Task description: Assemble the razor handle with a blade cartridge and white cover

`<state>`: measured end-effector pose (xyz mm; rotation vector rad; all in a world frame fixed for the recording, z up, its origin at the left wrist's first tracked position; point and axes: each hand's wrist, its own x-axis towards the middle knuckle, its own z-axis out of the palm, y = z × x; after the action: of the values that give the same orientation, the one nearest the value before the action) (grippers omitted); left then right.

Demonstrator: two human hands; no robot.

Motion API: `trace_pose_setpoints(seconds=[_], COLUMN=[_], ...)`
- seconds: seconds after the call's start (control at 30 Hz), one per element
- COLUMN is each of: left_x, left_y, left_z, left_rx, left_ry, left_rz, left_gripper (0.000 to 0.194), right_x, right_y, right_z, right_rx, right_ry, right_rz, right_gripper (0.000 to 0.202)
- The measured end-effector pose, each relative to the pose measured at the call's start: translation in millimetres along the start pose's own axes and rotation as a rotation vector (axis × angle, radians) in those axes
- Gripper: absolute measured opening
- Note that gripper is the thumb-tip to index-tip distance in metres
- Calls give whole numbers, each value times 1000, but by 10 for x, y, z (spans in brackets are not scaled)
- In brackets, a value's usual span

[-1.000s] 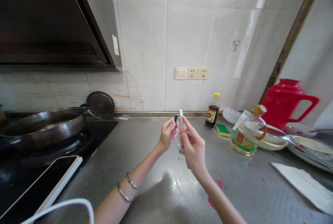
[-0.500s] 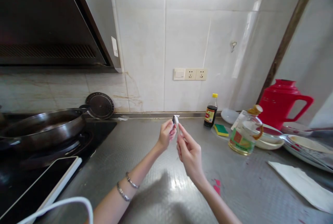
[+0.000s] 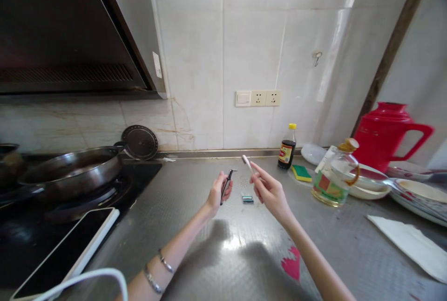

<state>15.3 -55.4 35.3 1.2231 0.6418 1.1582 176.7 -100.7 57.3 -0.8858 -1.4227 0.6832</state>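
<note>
My left hand [image 3: 218, 190] is closed around the dark handle of a razor [image 3: 226, 187], whose small head points up and to the right. In my right hand [image 3: 270, 191] is a thin white toothbrush [image 3: 247, 163], pinched between the fingers with its head tipped up and left. The two tools are apart, with a gap between them. Below that gap, a small teal-and-silver rectangular piece [image 3: 247, 199] lies on the metal counter [image 3: 195, 263]; it resembles a razor cartridge, but is too small to be sure.
At left are a pan [image 3: 75, 170] on the black stove and a phone-like device [image 3: 66, 254] with a white cable. Along the right stand a soy sauce bottle [image 3: 286, 149], a sponge [image 3: 301, 173], an oil jug [image 3: 333, 180], a red thermos [image 3: 386, 133], stacked dishes and a paper towel [image 3: 407, 242].
My hands have moved apart, separating the toothbrush from the razor. My left hand went lower and my right hand to the right. The small teal piece on the counter now shows between them.
</note>
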Motion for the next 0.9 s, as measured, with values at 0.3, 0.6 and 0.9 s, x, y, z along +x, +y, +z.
trace_pose_setpoints(seconds=[0.3,0.6,0.9], left_x=[-38,-138,-129], left_y=[-314,-330,-329], left_z=[-81,-39,10], left_rx=[321,382,317], left_ry=[91,267,209], left_rz=[35,86,123], left_gripper=[63,58,57], right_x=[-155,-447,-327], right_y=[21,-97,-70], right_z=[-137,-180,-340], right_rx=[-279,-476,-652], right_ry=[-143,-97,-183], right_rz=[-56,-121,-201], right_gripper=[41,38,36])
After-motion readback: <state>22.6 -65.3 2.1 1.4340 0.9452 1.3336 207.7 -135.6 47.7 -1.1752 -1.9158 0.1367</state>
